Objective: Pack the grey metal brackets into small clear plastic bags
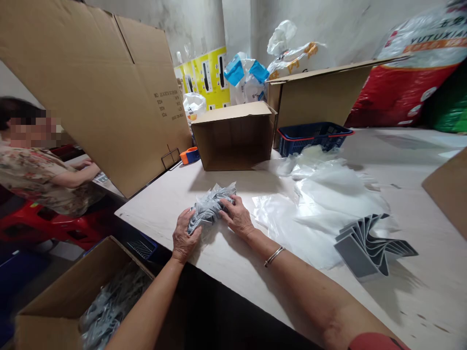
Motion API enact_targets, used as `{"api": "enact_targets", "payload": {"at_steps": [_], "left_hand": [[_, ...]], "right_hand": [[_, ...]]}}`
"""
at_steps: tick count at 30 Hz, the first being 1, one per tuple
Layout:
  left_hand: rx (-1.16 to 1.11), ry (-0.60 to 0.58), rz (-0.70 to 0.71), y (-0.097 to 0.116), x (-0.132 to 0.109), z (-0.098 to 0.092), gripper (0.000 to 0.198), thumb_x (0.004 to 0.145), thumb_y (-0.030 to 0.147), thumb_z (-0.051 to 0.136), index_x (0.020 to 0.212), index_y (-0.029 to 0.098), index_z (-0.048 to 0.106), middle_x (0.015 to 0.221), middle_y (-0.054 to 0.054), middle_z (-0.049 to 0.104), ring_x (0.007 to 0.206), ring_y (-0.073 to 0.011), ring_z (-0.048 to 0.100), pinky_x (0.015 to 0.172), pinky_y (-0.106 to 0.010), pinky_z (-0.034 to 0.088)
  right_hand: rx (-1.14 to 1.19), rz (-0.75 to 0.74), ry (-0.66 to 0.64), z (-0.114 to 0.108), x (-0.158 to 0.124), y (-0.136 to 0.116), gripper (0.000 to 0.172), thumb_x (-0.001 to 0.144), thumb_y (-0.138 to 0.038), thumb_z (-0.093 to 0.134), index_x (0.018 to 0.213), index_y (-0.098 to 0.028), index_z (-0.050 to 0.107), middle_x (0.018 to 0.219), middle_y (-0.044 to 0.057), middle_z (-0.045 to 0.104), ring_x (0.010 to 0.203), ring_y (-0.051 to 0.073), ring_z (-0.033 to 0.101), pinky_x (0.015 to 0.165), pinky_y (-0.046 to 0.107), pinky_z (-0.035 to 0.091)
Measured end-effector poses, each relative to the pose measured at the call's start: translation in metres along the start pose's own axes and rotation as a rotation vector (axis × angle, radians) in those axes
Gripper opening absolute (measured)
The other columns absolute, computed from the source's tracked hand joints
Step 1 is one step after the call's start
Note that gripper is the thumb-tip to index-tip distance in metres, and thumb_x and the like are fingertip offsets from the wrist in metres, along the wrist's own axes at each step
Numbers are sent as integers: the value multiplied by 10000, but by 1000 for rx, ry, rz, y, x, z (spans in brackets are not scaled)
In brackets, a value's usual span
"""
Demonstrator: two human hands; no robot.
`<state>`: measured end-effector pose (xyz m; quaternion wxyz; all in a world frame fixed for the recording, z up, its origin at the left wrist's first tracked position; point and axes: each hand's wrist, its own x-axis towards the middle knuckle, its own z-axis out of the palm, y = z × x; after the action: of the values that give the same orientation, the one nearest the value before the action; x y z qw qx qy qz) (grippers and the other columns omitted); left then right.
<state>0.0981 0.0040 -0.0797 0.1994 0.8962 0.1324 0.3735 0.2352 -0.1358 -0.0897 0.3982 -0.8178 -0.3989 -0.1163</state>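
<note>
Both my hands hold a bundle of grey plastic-wrapped packets [210, 205] lying on the pale table [255, 282]. My left hand [184, 237] grips the bundle's near left end with curled fingers. My right hand [237, 216] presses its fingers on the right side of the bundle; a bracelet [274, 256] is on that wrist. To the right lies a heap of clear plastic bags [321, 204]. A fanned stack of grey cards [368, 243] rests beyond it.
An open cardboard box [233, 138] stands behind the bundle, with a blue basket [314, 137] and another box [321, 92] to its right. A carton [65, 301] of grey packets sits below the table's left edge. A seated person [40, 170] works at far left.
</note>
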Motion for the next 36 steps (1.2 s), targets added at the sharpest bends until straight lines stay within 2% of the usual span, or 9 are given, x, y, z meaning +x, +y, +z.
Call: {"api": "enact_targets", "payload": {"at_steps": [6, 8, 12, 16, 24, 28, 33, 36], "left_hand": [[-47, 4, 6, 1, -2, 0, 402, 725, 272, 506, 1119, 198, 467, 1198, -92, 491, 1157, -208, 441, 1000, -389, 351], [-57, 5, -50, 2, -4, 0, 484, 716, 288, 516, 1179, 189, 415, 1216, -103, 480, 1162, -216, 439, 993, -384, 357], [-77, -12, -250, 6, -7, -1, 747, 671, 328, 563, 1305, 138, 217, 1233, -149, 467, 1137, -231, 469, 935, -360, 411], [-2, -38, -343, 9, -8, -2, 685, 656, 372, 571, 1247, 157, 301, 1180, -129, 524, 1065, -234, 528, 900, -353, 432], [38, -62, -366, 10, -7, -4, 619, 657, 391, 554, 1204, 180, 357, 1100, -89, 584, 962, -211, 583, 826, -309, 468], [12, -25, -337, 5, -10, 0, 621, 647, 393, 573, 1192, 170, 376, 1063, -92, 600, 926, -215, 595, 801, -319, 477], [-5, 19, -282, 0, -10, 3, 603, 649, 375, 590, 1181, 165, 399, 1073, -100, 586, 952, -214, 579, 842, -328, 458], [-36, 33, -224, 1, -6, 0, 574, 661, 382, 578, 1171, 166, 426, 1113, -108, 552, 1033, -225, 530, 904, -353, 422]], "right_hand": [[-38, 3, 26, 5, -2, -4, 446, 747, -386, 543, 1157, -215, 505, 1166, 120, 412, 1061, 246, 435, 829, 364, 425], [-53, 10, 38, 7, -3, -6, 456, 747, -392, 536, 1164, -209, 498, 1169, 126, 410, 1060, 248, 431, 823, 363, 422], [-110, 12, 61, 10, -5, -10, 489, 748, -408, 513, 1178, -175, 486, 1167, 158, 409, 1055, 270, 422, 802, 375, 415], [-136, 13, 67, 12, -7, -11, 510, 739, -409, 507, 1188, -169, 473, 1183, 169, 396, 1054, 281, 417, 797, 385, 410], [-110, -15, 51, 8, -9, -14, 572, 706, -425, 528, 1193, -135, 456, 1157, 178, 399, 1037, 294, 417, 763, 387, 422], [-119, -24, 55, 10, -9, -13, 619, 694, -491, 542, 1191, -135, 449, 1163, 186, 393, 1027, 311, 420, 740, 407, 434], [-96, -18, 48, 15, -9, -10, 650, 694, -480, 568, 1223, -130, 426, 1205, 201, 367, 1081, 330, 400, 797, 434, 423], [-54, -1, 35, 15, -10, -13, 684, 692, -430, 587, 1260, -111, 380, 1292, 220, 281, 1157, 341, 346, 856, 436, 399]]}}
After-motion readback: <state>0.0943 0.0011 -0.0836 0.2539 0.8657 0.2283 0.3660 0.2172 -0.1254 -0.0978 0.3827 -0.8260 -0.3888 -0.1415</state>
